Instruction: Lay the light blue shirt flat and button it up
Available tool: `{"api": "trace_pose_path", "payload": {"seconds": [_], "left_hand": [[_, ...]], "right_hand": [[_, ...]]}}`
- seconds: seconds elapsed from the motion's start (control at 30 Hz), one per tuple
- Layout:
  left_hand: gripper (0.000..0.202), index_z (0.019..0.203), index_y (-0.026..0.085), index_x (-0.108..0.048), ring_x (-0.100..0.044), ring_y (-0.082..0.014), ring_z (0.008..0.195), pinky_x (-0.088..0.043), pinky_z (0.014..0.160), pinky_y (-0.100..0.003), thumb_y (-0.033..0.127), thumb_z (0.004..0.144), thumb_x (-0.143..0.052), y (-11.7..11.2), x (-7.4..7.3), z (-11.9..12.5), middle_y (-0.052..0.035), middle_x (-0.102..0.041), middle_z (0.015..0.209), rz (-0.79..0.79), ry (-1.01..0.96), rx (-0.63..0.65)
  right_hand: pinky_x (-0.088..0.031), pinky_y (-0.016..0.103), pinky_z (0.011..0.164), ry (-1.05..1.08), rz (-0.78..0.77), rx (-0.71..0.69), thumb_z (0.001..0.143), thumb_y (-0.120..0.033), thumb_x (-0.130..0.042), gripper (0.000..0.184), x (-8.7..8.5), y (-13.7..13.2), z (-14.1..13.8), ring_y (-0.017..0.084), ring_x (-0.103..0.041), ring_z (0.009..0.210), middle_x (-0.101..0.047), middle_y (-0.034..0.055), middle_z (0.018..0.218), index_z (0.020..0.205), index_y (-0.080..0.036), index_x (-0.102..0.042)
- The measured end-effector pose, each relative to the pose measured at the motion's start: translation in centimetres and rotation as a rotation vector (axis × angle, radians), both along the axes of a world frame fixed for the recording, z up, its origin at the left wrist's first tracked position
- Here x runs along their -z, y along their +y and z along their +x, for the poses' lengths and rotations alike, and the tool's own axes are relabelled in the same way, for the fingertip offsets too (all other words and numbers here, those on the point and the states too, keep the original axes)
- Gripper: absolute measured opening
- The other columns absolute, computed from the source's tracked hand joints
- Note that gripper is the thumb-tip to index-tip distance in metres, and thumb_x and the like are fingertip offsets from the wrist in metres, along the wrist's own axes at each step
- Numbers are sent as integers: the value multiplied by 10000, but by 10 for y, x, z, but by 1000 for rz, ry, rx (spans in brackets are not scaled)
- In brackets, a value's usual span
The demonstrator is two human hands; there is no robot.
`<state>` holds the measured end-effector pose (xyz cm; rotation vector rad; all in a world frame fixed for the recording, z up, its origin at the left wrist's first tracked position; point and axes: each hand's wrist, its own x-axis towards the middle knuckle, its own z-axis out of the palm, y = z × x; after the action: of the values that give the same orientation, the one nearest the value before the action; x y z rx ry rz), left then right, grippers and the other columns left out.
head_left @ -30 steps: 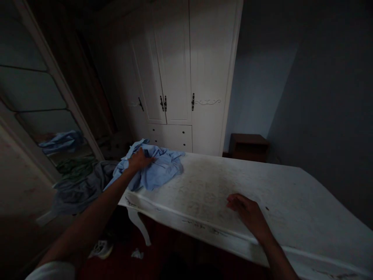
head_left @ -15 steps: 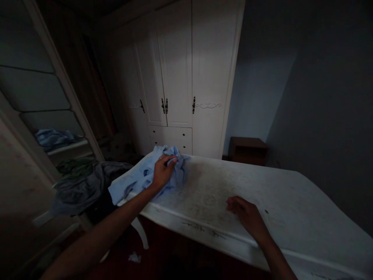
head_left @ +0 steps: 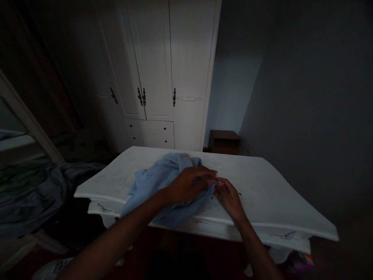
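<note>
A crumpled light blue shirt (head_left: 159, 179) lies on the white table (head_left: 271, 194), spilling over its near edge. My left hand (head_left: 188, 186) rests on top of the shirt with fingers curled into the cloth. My right hand (head_left: 229, 194) meets it at the shirt's right edge, fingers pinched on the fabric. The room is dim and the fingertips are hard to make out.
A white wardrobe (head_left: 163, 74) with dark handles and drawers stands behind the table. A small brown nightstand (head_left: 224, 140) sits in the corner. Dark grey bedding (head_left: 37, 190) is piled at the left. Something white and colourful lies on the floor at lower right.
My left hand has dragged the blue shirt from the table's far left corner to its middle. My right hand left the bare tabletop and joined it at the shirt. The view swung right.
</note>
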<state>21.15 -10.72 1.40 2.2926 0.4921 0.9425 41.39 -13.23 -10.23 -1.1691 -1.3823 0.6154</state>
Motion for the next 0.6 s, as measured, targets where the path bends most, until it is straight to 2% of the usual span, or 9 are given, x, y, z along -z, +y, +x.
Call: {"api": "trace_pose_path", "payload": {"seconds": [0.07,0.13,0.17,0.23,0.3,0.4,0.5,0.6], "left_hand": [[375,1254,207,-611,-592,-228,1154,-437,1038,-422,248,908,-472,21,-10,-32,-86,-646,1259,155,79,-237],[518,1367,181,-507,-489,-263,1289,-354,1112,-470,188,848,-498,48,-10,-60,-110,-553,1382,281,221,-413],[604,1407,174,-454,-433,-279,1340,-318,1134,-489,166,807,-524,61,-6,-71,-115,-499,1436,322,301,-459],[698,1442,173,-395,-352,-295,1397,-289,1150,-494,152,763,-556,82,7,-83,-117,-427,1492,364,433,-440],[694,1452,177,-378,-310,-299,1420,-291,1146,-494,162,778,-545,94,21,-84,-118,-411,1502,364,495,-387],[650,1461,174,-371,-431,-287,1350,-339,1113,-474,192,824,-500,100,34,-72,-130,-483,1448,320,519,-320],[595,1407,187,-467,-570,-267,1210,-412,1052,-416,214,815,-512,102,31,-56,-108,-581,1357,270,544,-294],[418,1202,206,-660,-638,-268,1076,-477,950,-393,216,813,-507,96,18,-44,-88,-688,1182,347,575,-356]], "right_hand": [[-510,292,667,24,-20,-11,913,-544,-476,431,0,-1,-1,169,-612,645,-627,3,679,1120,-184,-592],[-505,288,659,32,-17,-40,899,-550,-505,440,1,-1,-2,163,-607,650,-616,-2,690,1144,-191,-573],[-503,286,657,32,-16,-55,894,-550,-515,439,1,0,-3,160,-606,653,-615,-1,708,1149,-196,-568],[-501,282,654,31,-13,-73,883,-543,-539,430,2,0,-3,152,-604,660,-613,1,745,1145,-203,-568],[-499,275,645,41,-12,-77,869,-520,-572,419,3,2,-4,142,-600,659,-604,2,780,1145,-204,-570],[-497,272,637,68,-4,-82,851,-475,-609,414,6,3,-5,133,-592,663,-590,3,823,1159,-201,-570],[-494,279,643,69,7,-88,853,-453,-609,411,8,4,-5,138,-580,680,-579,3,830,1174,-199,-561],[-485,289,668,58,41,-66,865,-438,-602,394,8,5,-4,142,-571,694,-574,-2,821,1180,-207,-552]]}}
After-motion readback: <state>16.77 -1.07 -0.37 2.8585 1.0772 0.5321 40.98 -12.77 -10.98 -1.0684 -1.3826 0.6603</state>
